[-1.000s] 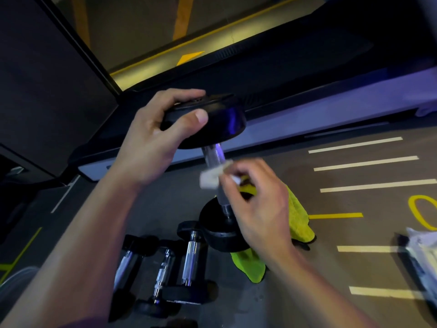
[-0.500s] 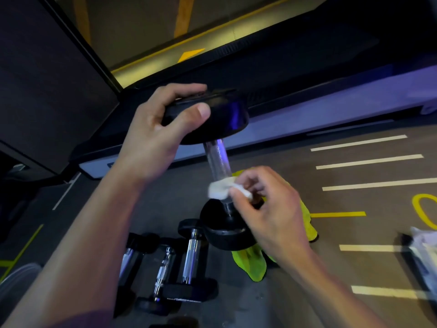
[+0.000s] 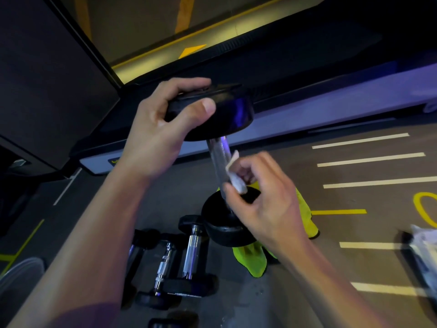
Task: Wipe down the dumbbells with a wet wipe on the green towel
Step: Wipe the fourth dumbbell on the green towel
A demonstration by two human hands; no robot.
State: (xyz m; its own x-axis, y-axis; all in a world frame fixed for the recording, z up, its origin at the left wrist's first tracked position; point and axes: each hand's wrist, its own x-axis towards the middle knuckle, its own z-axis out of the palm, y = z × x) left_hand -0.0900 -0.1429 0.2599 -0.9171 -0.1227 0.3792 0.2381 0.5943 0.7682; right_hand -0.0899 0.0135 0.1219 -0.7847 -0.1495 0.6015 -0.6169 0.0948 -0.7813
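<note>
A large black dumbbell [image 3: 218, 152] stands on end, its lower head [image 3: 222, 229] resting on the green towel [image 3: 251, 261]. My left hand [image 3: 160, 140] grips the top head [image 3: 227, 112] from the left, thumb on its rim. My right hand [image 3: 264, 207] pinches a folded white wet wipe [image 3: 236, 179] against the right side of the chrome handle, just above the lower head. The towel is mostly hidden under the dumbbell and my right hand.
Three smaller chrome-handled dumbbells [image 3: 191, 254] lie on the grey floor left of the towel, with another [image 3: 172, 321] at the bottom edge. A treadmill base [image 3: 307, 110] runs across behind. A white packet [image 3: 425, 252] lies at the right edge. Floor lines are painted on the right.
My right hand has slid the wipe down the handle and round to its right side. The left hand keeps its grip on the top head.
</note>
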